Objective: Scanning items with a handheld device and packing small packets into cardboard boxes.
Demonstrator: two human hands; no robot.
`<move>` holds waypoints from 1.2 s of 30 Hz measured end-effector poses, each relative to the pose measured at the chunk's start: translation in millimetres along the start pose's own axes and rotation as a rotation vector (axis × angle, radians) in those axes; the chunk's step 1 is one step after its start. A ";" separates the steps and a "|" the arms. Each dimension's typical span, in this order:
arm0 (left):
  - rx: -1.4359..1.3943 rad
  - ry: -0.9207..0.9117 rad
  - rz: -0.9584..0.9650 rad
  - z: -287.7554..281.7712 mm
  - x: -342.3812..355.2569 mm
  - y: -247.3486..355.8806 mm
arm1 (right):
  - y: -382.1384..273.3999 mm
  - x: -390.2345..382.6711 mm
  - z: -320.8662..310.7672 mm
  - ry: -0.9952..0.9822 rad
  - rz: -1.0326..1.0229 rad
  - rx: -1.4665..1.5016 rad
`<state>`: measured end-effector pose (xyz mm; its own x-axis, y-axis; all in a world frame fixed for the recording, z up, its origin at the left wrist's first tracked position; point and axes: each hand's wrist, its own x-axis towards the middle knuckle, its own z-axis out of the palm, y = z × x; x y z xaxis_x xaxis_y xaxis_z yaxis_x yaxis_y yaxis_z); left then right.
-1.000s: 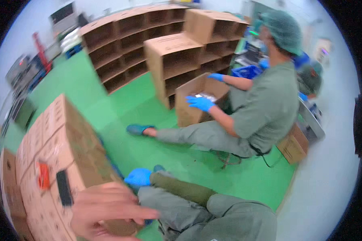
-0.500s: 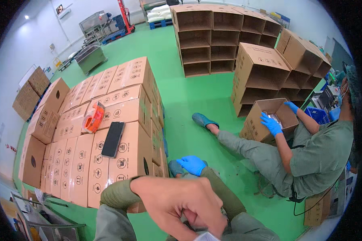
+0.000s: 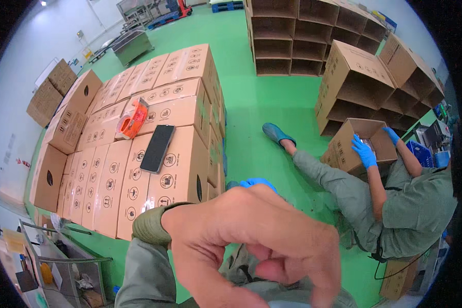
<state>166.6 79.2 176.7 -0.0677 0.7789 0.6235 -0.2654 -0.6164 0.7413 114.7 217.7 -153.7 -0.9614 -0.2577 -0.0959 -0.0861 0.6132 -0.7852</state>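
Observation:
Close in front, my bare left hand (image 3: 251, 236) comes out of a green cuff with its fingers curled round toward the thumb. The thumb and index tips run off the lower edge beside a pale sliver I cannot make out. Behind it, part of my right hand (image 3: 259, 184) in a blue glove shows; its fingers are mostly hidden. To the left, a black phone (image 3: 157, 149) lies on stacked taped cartons (image 3: 119, 164). An orange tape dispenser (image 3: 133, 120) rests just beyond the phone.
At right, a seated co-worker (image 3: 410, 215) holds an open carton (image 3: 344, 146) with gloved hands. Open-fronted cartons (image 3: 274, 49) stand stacked at the back, and more (image 3: 362, 77) behind the co-worker. A metal trolley (image 3: 77, 272) is at lower left, on the green floor (image 3: 262, 102).
My left hand has come closer and spread wider across the view, covering most of my right glove. The surroundings have shifted up and right in the view. Phone and dispenser keep their places on the cartons.

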 end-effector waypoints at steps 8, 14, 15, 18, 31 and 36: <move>0.159 -0.200 0.472 -16.3 13.8 -19.4 | -14.7 -1.8 -2.3 -0.003 0.129 0.014; 0.035 -0.077 0.415 -21.8 21.9 -16.7 | -1.6 4.8 -9.3 -0.008 0.105 0.061; 0.013 -0.064 0.409 -22.8 23.3 -14.6 | -15.5 3.2 -16.0 0.030 0.072 0.037; -0.019 -0.043 0.384 -19.6 22.3 -8.0 | -3.8 8.0 -4.1 -0.015 0.078 -0.016; 0.077 -0.155 0.149 -7.0 8.2 -1.7 | 1.6 3.5 8.3 -0.071 0.153 0.007; -0.039 -0.053 0.236 2.1 24.0 2.7 | 3.0 -2.5 0.9 -0.049 0.142 0.051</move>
<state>166.3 96.0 194.2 -0.0821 0.6061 0.7911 -0.2848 -0.7750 0.5642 117.1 219.5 -156.4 -0.9491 -0.2077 -0.2367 0.0645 0.6076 -0.7917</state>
